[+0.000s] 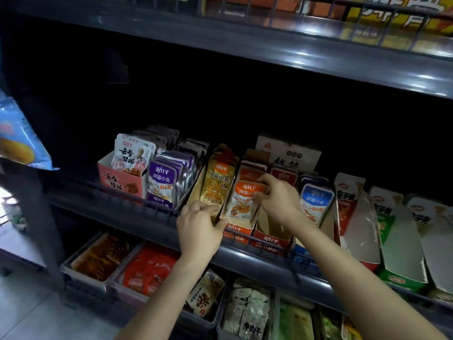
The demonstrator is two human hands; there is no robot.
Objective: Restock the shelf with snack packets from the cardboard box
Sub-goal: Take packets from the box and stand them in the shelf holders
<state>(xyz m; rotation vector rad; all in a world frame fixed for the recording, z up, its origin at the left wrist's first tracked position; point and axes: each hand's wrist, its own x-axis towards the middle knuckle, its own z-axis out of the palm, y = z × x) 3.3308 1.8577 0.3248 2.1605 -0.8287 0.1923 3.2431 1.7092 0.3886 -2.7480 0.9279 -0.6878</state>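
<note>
On the middle shelf (257,256) stand several open display boxes of snack packets. My right hand (277,197) pinches the top of an orange snack packet (241,204) that stands at the front of the orange display box (239,229). My left hand (199,227) grips the front corner where that box meets the yellow-brown display box (196,190), whose yellow packets (217,182) stand upright. Purple packets (163,180) fill the box to the left, and a blue packet (315,202) stands to the right. No cardboard supply box is in view.
A pink box (122,180) with white packets sits at the row's left end. Tall red, green and white cartons (392,241) stand at the right. A wire rail (110,192) fronts the shelf. Bins of packets (147,268) fill the lower shelf. A blue bag (19,141) hangs at left.
</note>
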